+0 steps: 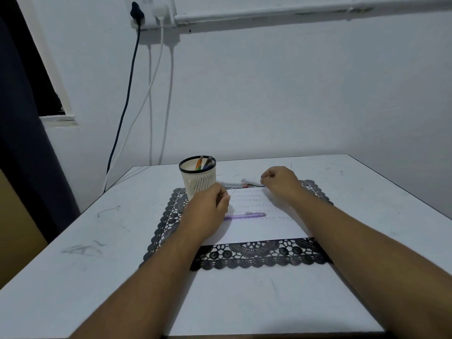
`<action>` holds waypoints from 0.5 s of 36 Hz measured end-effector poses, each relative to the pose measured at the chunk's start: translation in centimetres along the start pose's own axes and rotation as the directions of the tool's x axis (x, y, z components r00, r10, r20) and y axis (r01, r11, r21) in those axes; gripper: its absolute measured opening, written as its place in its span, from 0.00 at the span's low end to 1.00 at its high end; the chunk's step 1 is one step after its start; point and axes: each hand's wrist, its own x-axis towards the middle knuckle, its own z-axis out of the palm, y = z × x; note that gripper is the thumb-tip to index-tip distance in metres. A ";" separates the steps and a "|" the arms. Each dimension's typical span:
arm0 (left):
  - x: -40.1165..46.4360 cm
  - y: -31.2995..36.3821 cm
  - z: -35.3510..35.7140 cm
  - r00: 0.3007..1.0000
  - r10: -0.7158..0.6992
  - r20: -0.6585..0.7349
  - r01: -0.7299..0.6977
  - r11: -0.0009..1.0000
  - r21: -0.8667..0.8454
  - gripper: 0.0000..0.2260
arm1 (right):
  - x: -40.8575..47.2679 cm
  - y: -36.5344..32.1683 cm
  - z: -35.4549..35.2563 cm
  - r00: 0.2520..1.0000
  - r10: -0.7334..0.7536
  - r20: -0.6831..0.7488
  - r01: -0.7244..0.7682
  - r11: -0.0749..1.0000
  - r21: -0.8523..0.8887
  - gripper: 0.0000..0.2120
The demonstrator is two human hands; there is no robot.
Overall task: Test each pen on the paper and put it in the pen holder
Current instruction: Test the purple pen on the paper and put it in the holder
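Standing left of the paper (256,223), the pen holder (198,178) flanks the curled left hand (208,211); the right hand (281,181) pinches a pen (252,182); a purple pen (244,216) lies between.

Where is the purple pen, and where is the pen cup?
purple pen (244,216), head view, middle of its barrel.
pen cup (199,183), head view, its slatted front wall.

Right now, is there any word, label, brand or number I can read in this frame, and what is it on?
Nothing can be read.
paper: faint rows of marks, too blurred to read.
purple pen: no lettering that can be made out.
pens by the right hand: too small and blurred to tell.
pen holder: no label visible.
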 end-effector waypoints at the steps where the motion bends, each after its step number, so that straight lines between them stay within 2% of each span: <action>1: 0.1 0.1 -0.1 1.000 0.000 -0.002 0.000 1.000 -0.025 0.07 | -0.6 -0.8 -0.3 0.998 -0.034 0.050 0.033 0.999 0.026 0.04; 3: 0.1 0.2 -0.2 1.000 -0.009 -0.011 0.008 0.992 -0.124 0.07 | -2.4 -2.8 -0.8 0.986 -0.062 0.157 0.028 0.977 0.210 0.06; 5: 0.1 0.3 -0.2 0.999 -0.030 -0.026 0.023 0.970 -0.241 0.08 | -4.2 -4.3 -1.0 0.962 -0.054 0.269 -0.070 0.900 0.431 0.08; 7: 0.1 0.4 -0.1 0.998 -0.056 -0.040 0.040 0.945 -0.325 0.08 | -5.5 -5.0 -0.9 0.948 -0.033 0.316 -0.156 0.818 0.554 0.09; 11: -0.1 0.7 0.2 0.997 -0.068 -0.021 0.052 0.903 -0.426 0.09 | -7.3 -5.0 -0.9 0.959 -0.044 0.279 -0.147 0.768 0.623 0.07; 18: -0.4 1.0 0.2 0.999 -0.030 0.035 0.044 0.862 -0.505 0.08 | -8.3 -4.0 -1.0 0.954 -0.100 0.284 -0.104 0.776 0.622 0.04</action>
